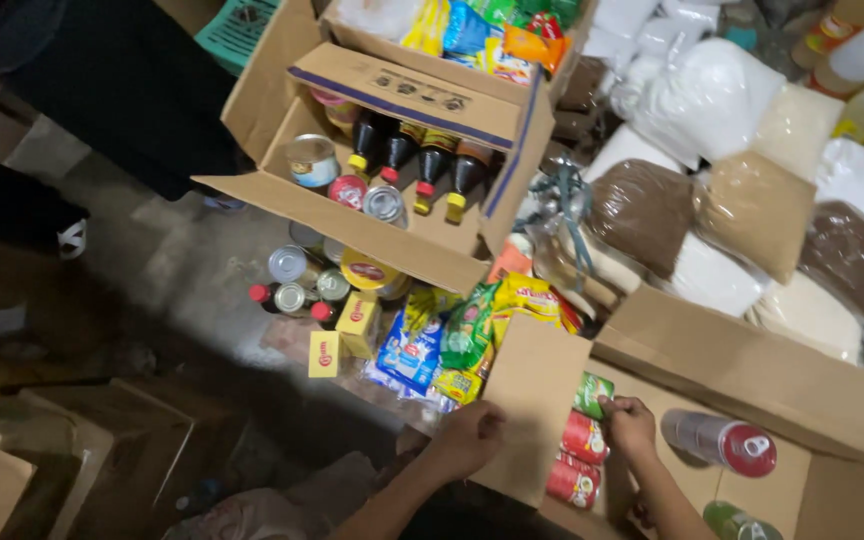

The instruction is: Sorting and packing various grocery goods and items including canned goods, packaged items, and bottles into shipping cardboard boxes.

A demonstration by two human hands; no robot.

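My left hand (467, 437) grips the edge of a flap of the open cardboard box (537, 385) in front of me. My right hand (630, 425) reaches into that box and pinches a small green packet (592, 392). Just below it lie red packets (582, 437) stacked against the box wall. Deeper in the box lies a clear tumbler with a red lid (722, 442) on its side, and a green bottle (737, 522) shows at the lower edge.
A second open box (252, 100) holds dark sauce bottles (417, 160) and tins. Cans, yellow cartons (357, 322) and snack packets (452, 340) lie on the floor between the boxes. Bags of white and brown granules (732, 190) are piled at the right. A person's dark trousers (122, 90) stand upper left.
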